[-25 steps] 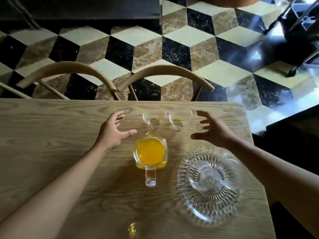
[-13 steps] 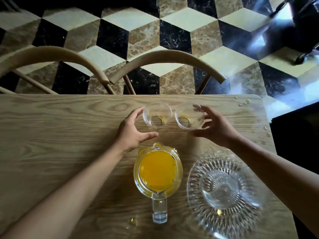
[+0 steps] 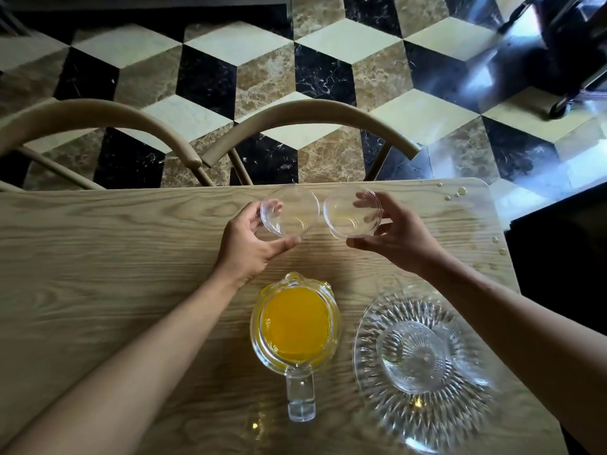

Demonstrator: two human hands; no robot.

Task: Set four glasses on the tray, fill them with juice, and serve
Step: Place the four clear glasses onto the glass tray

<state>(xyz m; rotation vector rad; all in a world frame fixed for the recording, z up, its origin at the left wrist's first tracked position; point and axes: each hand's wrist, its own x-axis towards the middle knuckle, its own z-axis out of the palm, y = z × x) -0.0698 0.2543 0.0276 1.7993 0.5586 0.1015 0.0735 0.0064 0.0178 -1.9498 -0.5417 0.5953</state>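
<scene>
A wooden table [image 3: 98, 257] fills the lower part of the view, its far edge meeting a floor [image 3: 210, 54] of black, cream and brown tiles laid in a cube pattern. Two curved wooden chair backs [image 3: 308, 116] stand just beyond that far edge, side by side. On the table's right side, near the person, lies a round cut-glass tray [image 3: 387, 382] with a ribbed rim; one clear glass [image 3: 414, 356] stands at its middle, and its outline is blurred. Just to the left of the tray stands a glass jug [image 3: 295, 326], filled with orange juice, its spout pointing away from the person and its clear handle pointing toward them. Beyond the jug, near the table's far edge, both bare forearms reach forward. The left hand [image 3: 246, 244] is curled round the side of a clear glass [image 3: 290, 211], thumb along its near side and fingers on its left wall. The right hand [image 3: 394, 238] grips a second clear glass [image 3: 353, 213] in the same way, thumb beneath its near side and fingertips showing through its right wall. The two glasses are side by side, rims almost touching, both seeming empty; whether they rest on the table or are lifted off it cannot be told. A few small droplets [image 3: 458, 192] lie on the table's far right corner.
</scene>
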